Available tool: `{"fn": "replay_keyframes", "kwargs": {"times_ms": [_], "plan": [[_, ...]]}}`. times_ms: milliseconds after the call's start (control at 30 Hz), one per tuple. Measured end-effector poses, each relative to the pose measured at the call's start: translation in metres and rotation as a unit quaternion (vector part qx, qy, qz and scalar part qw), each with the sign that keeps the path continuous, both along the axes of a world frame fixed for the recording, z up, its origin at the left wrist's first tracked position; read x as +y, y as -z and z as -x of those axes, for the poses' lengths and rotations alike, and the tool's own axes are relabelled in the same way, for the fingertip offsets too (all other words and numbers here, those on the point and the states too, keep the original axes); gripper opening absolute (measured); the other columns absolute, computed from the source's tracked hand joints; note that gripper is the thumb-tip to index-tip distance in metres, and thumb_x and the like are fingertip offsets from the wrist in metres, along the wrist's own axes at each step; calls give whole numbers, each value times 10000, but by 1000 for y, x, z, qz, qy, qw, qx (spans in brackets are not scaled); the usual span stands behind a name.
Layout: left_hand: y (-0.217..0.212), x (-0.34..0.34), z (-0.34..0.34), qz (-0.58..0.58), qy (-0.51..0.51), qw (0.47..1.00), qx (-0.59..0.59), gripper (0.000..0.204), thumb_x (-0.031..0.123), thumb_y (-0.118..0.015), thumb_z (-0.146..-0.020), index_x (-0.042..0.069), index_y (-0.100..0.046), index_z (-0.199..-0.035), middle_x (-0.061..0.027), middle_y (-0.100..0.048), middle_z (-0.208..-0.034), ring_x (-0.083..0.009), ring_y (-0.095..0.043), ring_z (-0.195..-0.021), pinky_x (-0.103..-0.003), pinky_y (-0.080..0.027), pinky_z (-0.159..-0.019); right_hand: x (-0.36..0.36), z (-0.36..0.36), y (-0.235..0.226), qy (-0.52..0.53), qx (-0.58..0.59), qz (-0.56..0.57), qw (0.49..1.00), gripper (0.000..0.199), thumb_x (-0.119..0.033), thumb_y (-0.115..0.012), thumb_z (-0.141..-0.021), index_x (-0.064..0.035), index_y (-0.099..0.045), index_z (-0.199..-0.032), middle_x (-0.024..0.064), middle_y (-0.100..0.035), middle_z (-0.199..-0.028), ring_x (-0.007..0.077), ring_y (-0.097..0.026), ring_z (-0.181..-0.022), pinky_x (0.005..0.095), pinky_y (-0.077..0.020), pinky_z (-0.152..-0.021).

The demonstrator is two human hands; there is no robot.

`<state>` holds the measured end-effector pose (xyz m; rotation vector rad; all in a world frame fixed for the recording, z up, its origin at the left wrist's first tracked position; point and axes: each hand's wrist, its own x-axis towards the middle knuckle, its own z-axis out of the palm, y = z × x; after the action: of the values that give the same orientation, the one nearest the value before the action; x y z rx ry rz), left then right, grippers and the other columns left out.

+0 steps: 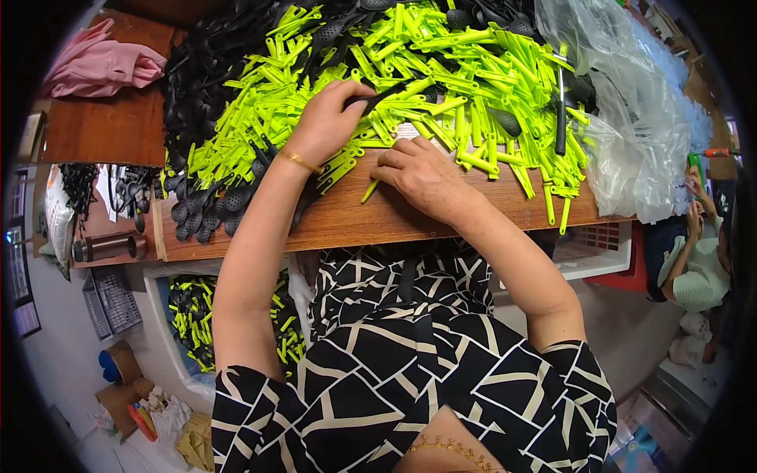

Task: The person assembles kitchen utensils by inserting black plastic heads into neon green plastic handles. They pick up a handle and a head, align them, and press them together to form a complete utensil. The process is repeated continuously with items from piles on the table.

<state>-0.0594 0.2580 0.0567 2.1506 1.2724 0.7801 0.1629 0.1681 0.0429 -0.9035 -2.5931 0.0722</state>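
My left hand (pixel 325 118) is closed around a black piece (pixel 382 98), likely a spoon part, whose narrow end points to the right over the pile; most of it is hidden by the fingers. My right hand (pixel 426 175) has its fingers curled near the table's front edge. A lime-green plastic handle (pixel 369 191) sticks out from under its fingertips. Beyond both hands spreads a heap of lime-green handles (pixel 505 71). Black perforated spoon heads (pixel 233 199) lie piled along the left side of the heap.
The wooden table (pixel 378 217) ends just before my body. At right on the heap lies a black-handled tool with a metal rod (pixel 561 118). Clear plastic bags (pixel 631 150) border the right. Below left stands a white bin (pixel 169 347) of green and black pieces. Another person (pixel 698 260) sits far right.
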Motion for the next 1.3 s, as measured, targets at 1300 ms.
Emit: {"fn": "replay_keyframes", "kwargs": {"times_ms": [1300], "plan": [[-10, -154, -30, 270, -44, 882, -384, 377, 46, -621, -1076, -41, -604, -1443, -64, -701, -999, -123, -706, -891, -289, -639, -842, -14, -15, -21, 63, 592, 530, 604, 291, -27, -775, -951, -76, -703, -1229, 63, -741, -1228, 92, -668, -955, 232, -518, -744]]}}
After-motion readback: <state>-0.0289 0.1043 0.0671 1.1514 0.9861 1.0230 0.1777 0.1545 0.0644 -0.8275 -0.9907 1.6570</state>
